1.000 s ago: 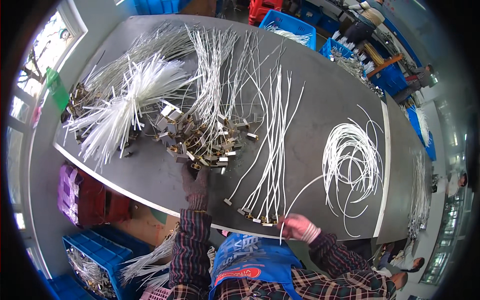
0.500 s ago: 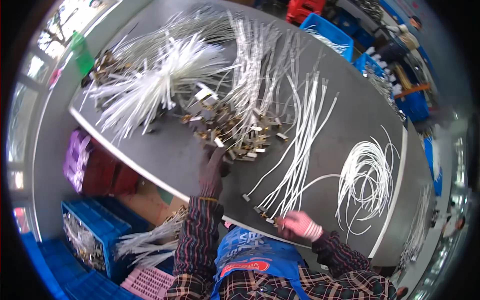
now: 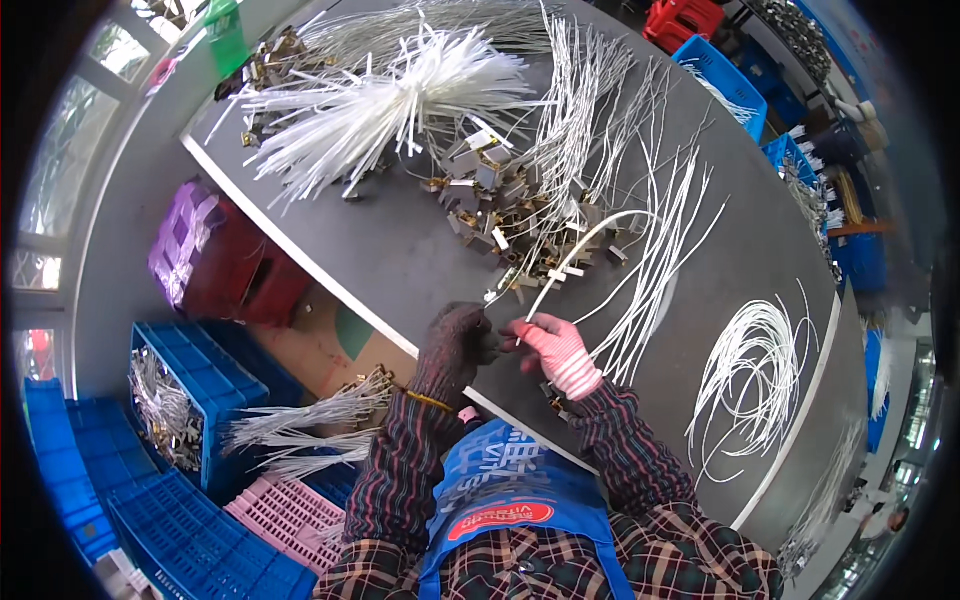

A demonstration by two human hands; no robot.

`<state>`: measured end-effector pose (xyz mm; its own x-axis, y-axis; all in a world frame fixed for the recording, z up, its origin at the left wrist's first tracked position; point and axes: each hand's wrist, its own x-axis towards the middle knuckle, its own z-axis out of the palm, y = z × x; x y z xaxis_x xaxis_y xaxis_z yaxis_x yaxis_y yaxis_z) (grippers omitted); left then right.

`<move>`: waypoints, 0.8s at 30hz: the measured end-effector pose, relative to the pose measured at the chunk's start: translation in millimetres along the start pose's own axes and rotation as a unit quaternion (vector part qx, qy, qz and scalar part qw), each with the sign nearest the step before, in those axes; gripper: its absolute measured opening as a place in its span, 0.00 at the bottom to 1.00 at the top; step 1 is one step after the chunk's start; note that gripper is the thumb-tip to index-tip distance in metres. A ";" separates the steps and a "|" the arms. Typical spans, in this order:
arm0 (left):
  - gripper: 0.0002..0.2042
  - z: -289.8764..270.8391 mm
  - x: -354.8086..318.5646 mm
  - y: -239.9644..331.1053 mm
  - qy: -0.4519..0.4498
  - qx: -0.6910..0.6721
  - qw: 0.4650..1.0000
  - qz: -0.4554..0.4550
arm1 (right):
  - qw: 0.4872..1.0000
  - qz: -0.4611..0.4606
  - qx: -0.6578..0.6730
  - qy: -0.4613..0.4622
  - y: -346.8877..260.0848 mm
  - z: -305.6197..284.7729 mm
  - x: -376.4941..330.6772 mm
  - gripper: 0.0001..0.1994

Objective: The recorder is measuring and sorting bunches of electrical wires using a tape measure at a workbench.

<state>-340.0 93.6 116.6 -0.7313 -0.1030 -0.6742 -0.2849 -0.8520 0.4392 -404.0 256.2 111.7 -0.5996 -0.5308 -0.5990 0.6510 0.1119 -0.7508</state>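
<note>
White wire (image 3: 590,240) arcs from the near table edge (image 3: 330,290) toward the metal clips (image 3: 510,215), its near end pinched in the closed right hand (image 3: 555,350), the dark-gloved left hand (image 3: 455,340) curled closed at that tip, best held steady and aligned.

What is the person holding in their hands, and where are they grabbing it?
A white cable, pinched at its near end between right hand and left hand fingers.
</note>
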 end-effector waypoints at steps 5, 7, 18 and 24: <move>0.10 -8.1 -29.6 -0.7 0.080 0.084 0.993 0.018 | 0.997 -0.014 0.070 -0.019 22.2 25.9 4.6 0.15; 0.12 -18.2 -38.3 -8.1 0.076 0.087 0.993 -0.013 | 0.992 -0.037 0.120 0.014 22.7 33.6 7.8 0.13; 0.04 -120.8 -134.5 -58.9 -0.141 0.425 0.894 0.012 | 0.935 -0.091 0.343 -0.025 62.0 17.8 24.3 0.10; 0.10 -303.2 -251.2 -122.6 -0.052 0.393 0.900 -0.182 | 0.970 -0.076 0.226 0.055 44.8 1.8 36.9 0.12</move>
<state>66.5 68.3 52.1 -0.5436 0.1933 -0.8168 -0.8375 -0.1894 0.5126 -396.1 240.1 56.5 -0.7341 -0.4161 -0.5365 0.6742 -0.3528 -0.6489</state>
